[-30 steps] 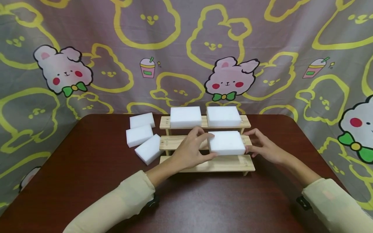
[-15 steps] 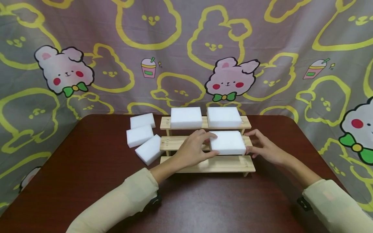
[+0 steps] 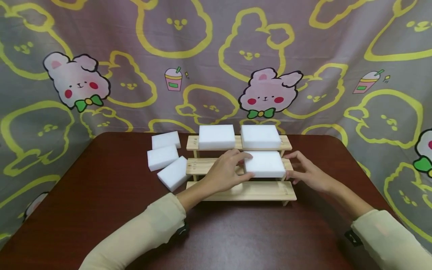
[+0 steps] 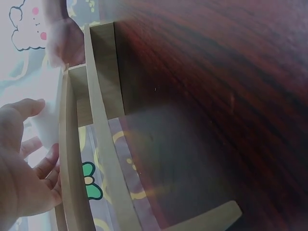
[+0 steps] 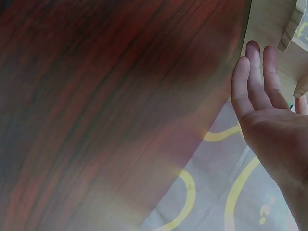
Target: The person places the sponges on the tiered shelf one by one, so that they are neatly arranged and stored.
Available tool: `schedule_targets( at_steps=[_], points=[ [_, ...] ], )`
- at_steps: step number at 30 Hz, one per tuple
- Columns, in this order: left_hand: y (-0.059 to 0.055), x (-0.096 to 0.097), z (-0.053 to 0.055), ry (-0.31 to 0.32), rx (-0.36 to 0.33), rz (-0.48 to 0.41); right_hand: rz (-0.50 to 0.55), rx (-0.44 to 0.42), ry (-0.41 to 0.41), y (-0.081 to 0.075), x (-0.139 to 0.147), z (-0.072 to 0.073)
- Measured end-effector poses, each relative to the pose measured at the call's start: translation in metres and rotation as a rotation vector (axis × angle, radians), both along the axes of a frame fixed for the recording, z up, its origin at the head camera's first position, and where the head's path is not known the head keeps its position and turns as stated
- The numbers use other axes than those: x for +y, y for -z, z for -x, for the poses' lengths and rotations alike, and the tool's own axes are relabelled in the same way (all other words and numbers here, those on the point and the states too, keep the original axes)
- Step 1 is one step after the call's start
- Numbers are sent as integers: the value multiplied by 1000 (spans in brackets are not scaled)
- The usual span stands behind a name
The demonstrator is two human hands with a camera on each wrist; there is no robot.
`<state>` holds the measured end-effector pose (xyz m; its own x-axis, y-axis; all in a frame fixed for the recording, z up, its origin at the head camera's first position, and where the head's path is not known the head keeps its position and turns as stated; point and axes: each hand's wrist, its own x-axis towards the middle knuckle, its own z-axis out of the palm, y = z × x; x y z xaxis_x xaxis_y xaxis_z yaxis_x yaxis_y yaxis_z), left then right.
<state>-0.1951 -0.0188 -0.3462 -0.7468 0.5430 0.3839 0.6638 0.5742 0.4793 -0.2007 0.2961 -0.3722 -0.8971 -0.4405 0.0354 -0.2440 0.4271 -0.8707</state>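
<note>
A white foam block (image 3: 264, 164) lies level on the right part of the middle step of a three-step wooden shelf (image 3: 241, 190). My left hand (image 3: 223, 170) pinches the block's left end, thumb at the front edge and index finger at the back. In the left wrist view the same hand (image 4: 24, 163) reaches the pale, overexposed block beside the shelf boards. At the block's right end is my right hand (image 3: 312, 174), its thumb tip right at the front corner and its index finger near the shelf's end. The right wrist view shows this hand's (image 5: 274, 115) fingers fairly straight.
Two more foam blocks, a left one (image 3: 216, 136) and a right one (image 3: 260, 136), sit on the top step. Several loose blocks (image 3: 162, 157) lie on the dark red table (image 3: 111, 180) left of the shelf. A patterned curtain (image 3: 202, 45) hangs behind.
The block has settled slightly back onto the middle step, and my left hand has shifted a little right with it. My right hand stays almost still at the block's right end.
</note>
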Motion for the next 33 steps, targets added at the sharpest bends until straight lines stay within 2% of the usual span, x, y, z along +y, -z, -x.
schedule_targets(
  at_steps=[21, 33],
  points=[
    [0, 5, 7, -45, 29, 43, -19, -22, 2, -4, 1, 5],
    [1, 6, 8, -37, 43, 31, 6, -17, -5, -1, 2, 7]
  ],
)
